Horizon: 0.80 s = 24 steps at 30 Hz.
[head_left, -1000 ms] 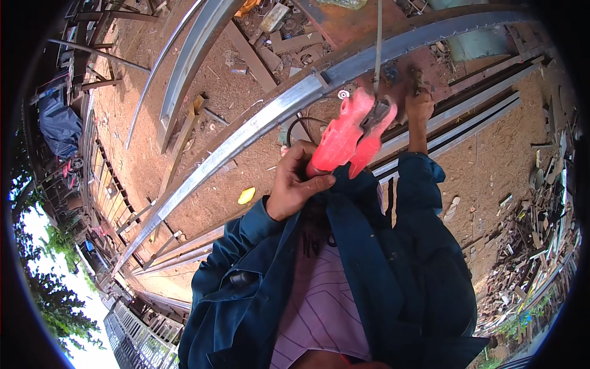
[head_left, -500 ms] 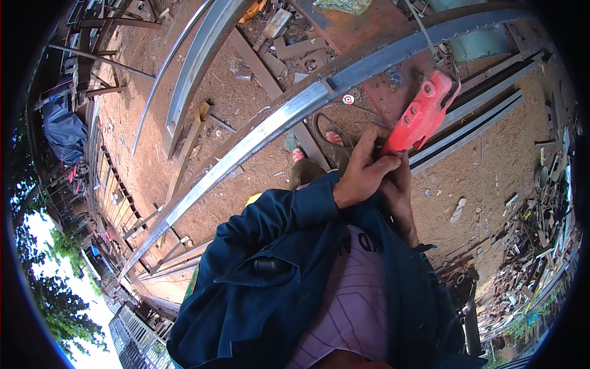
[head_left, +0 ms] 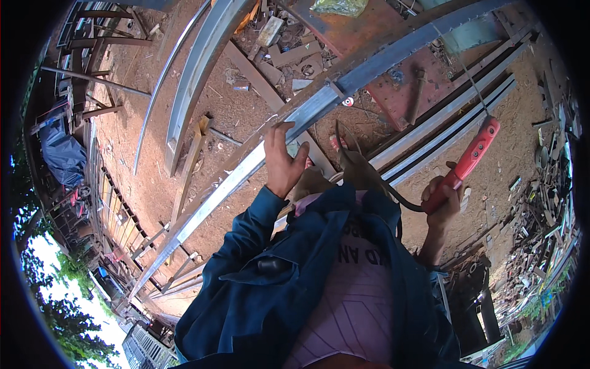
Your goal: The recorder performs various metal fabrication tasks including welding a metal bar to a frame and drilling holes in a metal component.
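My right hand [head_left: 442,197] is closed around the handle of a red rod holder [head_left: 474,154], and a thin rod [head_left: 465,69] is already set in its far end, so I judge that the tool is loaded. Small regular marks run along the upper right edge of the long curved metal beam [head_left: 212,189], and a short tab [head_left: 335,88] sits across it; whether either is finished work I cannot tell. No spark or glow shows at the rod's tip, so nothing seems to be under way at this instant, and how much is left these views do not settle.

The holder lies along my right grip, its body slanting up and out beyond my fingers, and its dark cable [head_left: 402,200] leaves from the lower end toward my legs. The rod reaches away up and to the left, its far end overlapping the beam in view; I cannot tell if they touch. My left hand [head_left: 284,161] holds nothing: its grip is wide, fingers spread over the bright stretch of the beam, perhaps resting on it, well apart from the holder.
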Available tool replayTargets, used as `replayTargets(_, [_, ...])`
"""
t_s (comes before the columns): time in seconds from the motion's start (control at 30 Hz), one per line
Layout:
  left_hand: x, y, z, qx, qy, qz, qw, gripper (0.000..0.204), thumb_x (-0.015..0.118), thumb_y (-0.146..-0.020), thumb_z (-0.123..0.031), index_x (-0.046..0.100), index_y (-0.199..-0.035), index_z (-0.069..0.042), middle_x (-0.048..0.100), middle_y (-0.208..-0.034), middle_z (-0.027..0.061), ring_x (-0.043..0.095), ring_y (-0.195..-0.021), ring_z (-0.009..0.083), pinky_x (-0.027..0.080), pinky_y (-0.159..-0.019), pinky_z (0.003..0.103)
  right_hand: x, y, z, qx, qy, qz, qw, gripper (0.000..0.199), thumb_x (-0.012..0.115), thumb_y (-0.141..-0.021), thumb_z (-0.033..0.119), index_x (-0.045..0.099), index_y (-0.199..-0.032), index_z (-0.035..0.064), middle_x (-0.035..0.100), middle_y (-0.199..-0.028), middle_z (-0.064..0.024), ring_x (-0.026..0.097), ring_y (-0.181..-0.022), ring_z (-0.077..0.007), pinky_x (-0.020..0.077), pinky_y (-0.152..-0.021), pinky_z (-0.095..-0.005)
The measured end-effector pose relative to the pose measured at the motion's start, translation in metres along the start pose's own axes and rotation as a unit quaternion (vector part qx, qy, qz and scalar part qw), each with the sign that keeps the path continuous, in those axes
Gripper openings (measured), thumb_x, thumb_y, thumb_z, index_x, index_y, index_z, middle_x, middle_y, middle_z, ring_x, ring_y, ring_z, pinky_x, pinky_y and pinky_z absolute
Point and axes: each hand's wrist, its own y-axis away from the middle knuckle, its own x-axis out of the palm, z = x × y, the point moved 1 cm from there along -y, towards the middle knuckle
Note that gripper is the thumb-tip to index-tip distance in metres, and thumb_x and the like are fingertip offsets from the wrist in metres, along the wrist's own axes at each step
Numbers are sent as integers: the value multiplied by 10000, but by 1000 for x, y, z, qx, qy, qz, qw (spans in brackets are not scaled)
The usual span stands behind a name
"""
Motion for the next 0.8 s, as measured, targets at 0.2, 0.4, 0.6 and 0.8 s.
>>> replayTargets(0.2, [-22,5,87,-86,-188,102,973,826,740,-729,-508,440,-1355,-60,462,-1319,204,471,-1191,402,362,-1013,489,-34,-1,-2,61,29,17,998,441,423,-1007,387,401,-1271,35,510,-640,-108,497,-438,-168,400,-400,-270])
replayTargets(0.4, [-11,-5,95,-213,-183,185,942,675,831,-683,-385,586,-1226,-67,682,-1064,162,671,-960,305,533,-820,383,-51,-53,-3,151,43,111,981,454,441,-1000,368,401,-1245,-13,543,-734,-132,503,-441,-163,411,-418,-262])
replayTargets(0.6, [-15,-1,100,-269,-178,207,924,644,838,-691,-369,606,-1189,-35,689,-1059,138,669,-975,239,522,-853,337,-69,-88,23,251,106,156,949,611,547,-905,551,456,-1125,-12,531,-619,-68,493,-447,-115,346,-414,-227])
replayTargets(0.8, [-11,-8,80,-299,-210,206,908,617,850,-662,-366,629,-1165,-85,700,-1029,126,677,-962,259,527,-845,346,-91,-106,39,297,165,190,921,596,558,-884,564,511,-1043,-9,516,-648,-38,471,-534,-104,346,-491,-249])
